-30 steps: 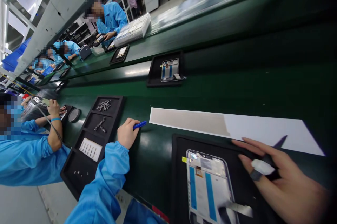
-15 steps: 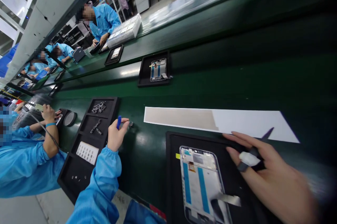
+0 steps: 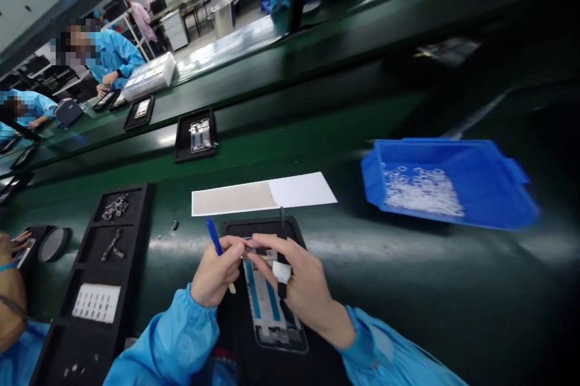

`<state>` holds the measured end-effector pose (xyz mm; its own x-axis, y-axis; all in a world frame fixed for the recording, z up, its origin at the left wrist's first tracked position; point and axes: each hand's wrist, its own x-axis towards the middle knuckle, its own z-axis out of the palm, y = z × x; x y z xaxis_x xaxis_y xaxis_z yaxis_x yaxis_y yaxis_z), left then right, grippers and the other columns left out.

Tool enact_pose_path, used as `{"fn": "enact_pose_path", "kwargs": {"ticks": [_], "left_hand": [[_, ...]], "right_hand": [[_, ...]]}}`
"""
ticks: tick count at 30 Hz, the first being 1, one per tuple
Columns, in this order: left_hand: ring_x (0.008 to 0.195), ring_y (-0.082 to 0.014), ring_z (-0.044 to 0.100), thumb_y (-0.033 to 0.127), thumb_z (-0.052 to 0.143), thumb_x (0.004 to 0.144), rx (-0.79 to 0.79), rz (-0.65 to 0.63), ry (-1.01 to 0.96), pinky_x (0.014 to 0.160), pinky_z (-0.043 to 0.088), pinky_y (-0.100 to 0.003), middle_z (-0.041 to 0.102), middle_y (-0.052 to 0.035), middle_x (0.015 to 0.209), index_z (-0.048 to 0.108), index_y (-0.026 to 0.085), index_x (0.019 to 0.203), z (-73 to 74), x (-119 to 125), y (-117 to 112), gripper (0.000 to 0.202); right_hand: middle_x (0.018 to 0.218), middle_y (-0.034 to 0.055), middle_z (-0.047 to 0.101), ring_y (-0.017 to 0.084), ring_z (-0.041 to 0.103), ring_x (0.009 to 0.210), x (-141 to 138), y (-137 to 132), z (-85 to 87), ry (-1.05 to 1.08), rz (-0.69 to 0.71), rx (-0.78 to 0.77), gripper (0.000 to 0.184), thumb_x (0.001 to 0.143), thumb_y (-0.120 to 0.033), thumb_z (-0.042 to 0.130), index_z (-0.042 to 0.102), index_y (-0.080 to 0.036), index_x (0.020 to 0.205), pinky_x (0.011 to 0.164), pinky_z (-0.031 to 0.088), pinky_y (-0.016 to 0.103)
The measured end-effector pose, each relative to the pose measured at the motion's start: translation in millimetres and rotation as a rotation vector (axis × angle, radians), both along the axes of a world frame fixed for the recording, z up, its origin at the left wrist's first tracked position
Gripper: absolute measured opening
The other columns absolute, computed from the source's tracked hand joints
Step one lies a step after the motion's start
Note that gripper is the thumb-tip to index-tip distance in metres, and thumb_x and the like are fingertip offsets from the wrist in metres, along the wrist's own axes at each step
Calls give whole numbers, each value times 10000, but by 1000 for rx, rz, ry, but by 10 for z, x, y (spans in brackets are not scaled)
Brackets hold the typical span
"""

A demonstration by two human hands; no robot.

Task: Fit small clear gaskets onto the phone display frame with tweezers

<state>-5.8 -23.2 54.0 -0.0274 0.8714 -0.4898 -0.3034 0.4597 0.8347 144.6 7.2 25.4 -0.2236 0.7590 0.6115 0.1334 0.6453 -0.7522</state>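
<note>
Working close above a phone frame (image 3: 265, 307)

The person's left hand (image 3: 215, 272) is curled, gripping a blue pen-like tool (image 3: 214, 236) that tilts up and leftward between thumb and fingers. The right hand (image 3: 302, 276) has a dark slim tool (image 3: 283, 290) tucked in its grasp, with a white wrap (image 3: 281, 271) at the thumb. Fingertips of both hands come together over the frame's upper end; whatever may be pinched there is too small to tell.

The phone frame, with its two blue strips, lies in a black tray (image 3: 272, 369) on the green surface (image 3: 389, 289), directly below the hands. Just beyond the tray lies a paper strip (image 3: 265, 194), part beige, part white. To the right, a blue bin (image 3: 489, 193) contains many small white pieces (image 3: 421, 191).

On the left, a compartment tray (image 3: 137, 247) carries a heap of small metal parts (image 3: 115, 208), a crossed group of similar parts (image 3: 113, 246), a white card (image 3: 97, 302) with rows of bits, and a few loose pieces (image 3: 75, 368). One small dark part (image 3: 174, 225) sits alone beside this tray.
</note>
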Motion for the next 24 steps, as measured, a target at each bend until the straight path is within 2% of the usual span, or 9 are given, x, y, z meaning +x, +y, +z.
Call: {"fn": "enact_pose_path", "kwargs": {"ticks": [3, 6, 9, 11, 14, 16, 20, 22, 24], "left_hand": [[367, -9, 189, 633, 800, 604, 5, 19, 128, 369, 124, -175, 352, 120, 467, 623, 137, 823, -38, 69, 21, 570], [443, -57, 414, 565, 782, 660, 79, 36, 305, 427, 297, -186, 537, 42, 552, 677, 137, 806, -63, 78, 16, 464], [656, -142, 591, 456, 741, 735, 225, 30, 484, 623, 455, -248, 671, -32, 713, 725, 151, 768, -71, 62, -5, 308], [697, -164, 603, 420, 718, 764, 302, 40, 589, 661, 462, -268, 683, -40, 728, 731, 163, 733, -81, 47, -23, 259], [663, -157, 580, 429, 705, 798, 372, 52, 669, 616, 441, -261, 657, -33, 692, 716, 174, 689, -105, 22, -45, 278], [609, -136, 546, 489, 649, 851, 443, 114, 633, 578, 424, -250, 616, -22, 659, 693, 176, 657, -113, 4, -44, 371], [599, -121, 513, 677, 436, 906, 623, 455, 414, 571, 425, -237, 538, -22, 622, 607, 172, 543, -72, 1, 9, 645], [540, -101, 481, 732, 422, 875, 615, 538, 287, 520, 404, -223, 492, -6, 590, 540, 168, 498, -36, 30, 45, 689], [429, -68, 409, 749, 453, 848, 539, 543, 180, 424, 339, -209, 440, 24, 561, 490, 166, 497, -13, 71, 76, 682]], "right_hand": [[943, 27, 709, 178, 699, 835, 30, 1, 15, 23, -11, -50, 192, 995, -241, 565, 576, -245, 1187, 758, 589, 308], [928, 31, 704, 184, 695, 832, 47, 12, 10, 44, 0, -94, 196, 991, -256, 561, 581, -239, 1185, 757, 589, 312], [894, 37, 700, 189, 689, 785, 45, 31, 7, 100, 58, -233, 202, 971, -280, 572, 581, -228, 1166, 722, 591, 312], [873, 33, 691, 186, 681, 754, 44, 50, 10, 160, 127, -351, 215, 953, -295, 590, 567, -228, 1156, 684, 588, 301], [858, 16, 673, 184, 672, 754, 59, 84, 17, 240, 238, -507, 249, 931, -330, 615, 535, -243, 1150, 675, 583, 303], [858, 12, 661, 186, 667, 772, 77, 102, 18, 274, 314, -609, 285, 915, -350, 635, 516, -246, 1153, 702, 579, 314], [878, 12, 637, 171, 649, 801, 101, 107, -2, 352, 468, -798, 352, 893, -353, 665, 503, -241, 1185, 753, 558, 309], [889, 8, 631, 160, 638, 790, 97, 100, -20, 401, 526, -857, 376, 889, -355, 677, 502, -242, 1202, 765, 546, 307], [896, 7, 627, 153, 628, 777, 85, 93, -35, 434, 559, -891, 395, 885, -357, 689, 501, -241, 1212, 764, 537, 304]]}}
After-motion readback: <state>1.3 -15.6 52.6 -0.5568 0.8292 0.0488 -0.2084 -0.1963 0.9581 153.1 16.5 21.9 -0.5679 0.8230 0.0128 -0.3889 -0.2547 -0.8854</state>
